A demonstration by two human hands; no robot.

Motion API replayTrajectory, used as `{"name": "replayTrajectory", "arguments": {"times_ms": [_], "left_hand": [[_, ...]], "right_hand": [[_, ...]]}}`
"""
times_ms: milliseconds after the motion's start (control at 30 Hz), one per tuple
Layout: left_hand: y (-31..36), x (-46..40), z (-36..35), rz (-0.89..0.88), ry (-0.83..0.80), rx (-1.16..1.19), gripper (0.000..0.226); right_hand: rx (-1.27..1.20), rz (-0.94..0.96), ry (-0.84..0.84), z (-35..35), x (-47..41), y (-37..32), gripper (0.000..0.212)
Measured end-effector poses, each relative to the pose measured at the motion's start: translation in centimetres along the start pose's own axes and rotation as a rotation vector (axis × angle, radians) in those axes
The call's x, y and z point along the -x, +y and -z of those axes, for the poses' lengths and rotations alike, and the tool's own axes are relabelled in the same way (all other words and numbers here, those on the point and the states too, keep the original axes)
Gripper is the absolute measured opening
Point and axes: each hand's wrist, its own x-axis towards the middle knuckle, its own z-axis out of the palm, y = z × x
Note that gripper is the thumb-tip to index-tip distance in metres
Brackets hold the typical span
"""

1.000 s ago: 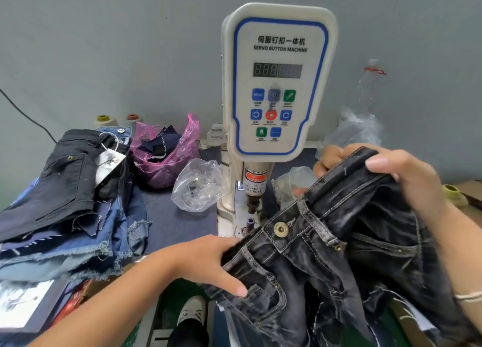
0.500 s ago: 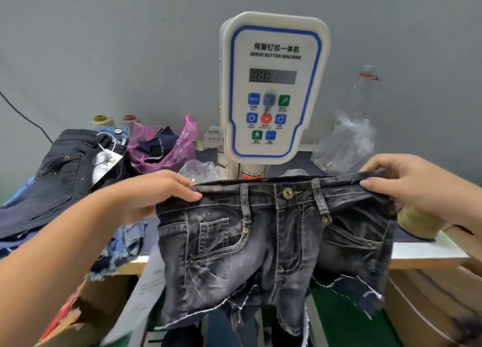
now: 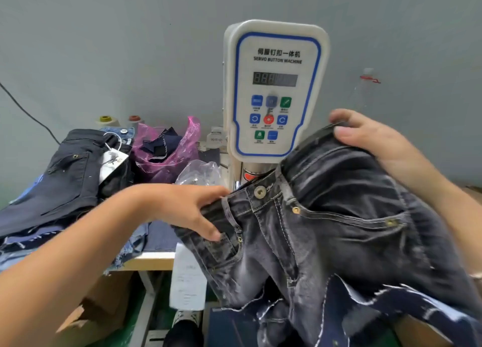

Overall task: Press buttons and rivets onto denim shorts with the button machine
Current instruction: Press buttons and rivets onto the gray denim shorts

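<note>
Holding the denim shorts [image 3: 326, 229] taut, the left hand [image 3: 182, 211] and right hand [image 3: 373, 143] pinch the waistband; keep the button [image 3: 258, 191], between the fingers, flat.

Shorts [image 3: 326, 229] draped across the machine [image 3: 275, 91] front, blocking its press; pink bag [image 3: 169, 151] and clothes pile [image 3: 65, 179] crowd the table's [image 3: 154, 259] left end.

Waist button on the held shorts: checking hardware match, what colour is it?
Brass-gold waist button, clearest in the head view.
</note>
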Motion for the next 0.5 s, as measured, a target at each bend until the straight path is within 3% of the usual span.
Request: {"name": "replayTrajectory", "arguments": {"times_ms": [67,200,300,367,433,467,500], "left_hand": [[0.6,-1.0,-1.1,-0.083,0.035,0.182,0.085],[1.2,-4.0,-3.7,-0.100,0.347,0.182,0.035],[1.0,-4.8,-4.1,-0.039,0.487,0.492,0.018],[1.4,-4.2,-3.6,-0.030,0.390,0.783,0.009],[1.7,-3.4,-3.0,-0.024,0.198,0.958,0.018],[1.7,-3.0,-2.7,-0.039,0.121,0.974,0.021],[1.5,-2.7,-2.3,-0.088,0.071,0.968,0.025]], "right_hand": [[-0.043,0.019,-0.075,-0.9,-0.4,0.8,0.019],[0.175,0.097,-0.105,-1.3,0.2,-0.2,0.030],[0.346,0.228,-0.221,-2.4,2.5,0.5,0.039],[0.719,0.120,-0.316,-5.6,2.7,5.1,0.030],[0.986,-0.091,-0.502,-8.6,3.2,9.2,0.027],[0.992,0.019,-0.541,-9.3,3.8,10.0,0.029],[0.891,0.244,-0.494,-8.9,4.4,9.6,0.030]]}}
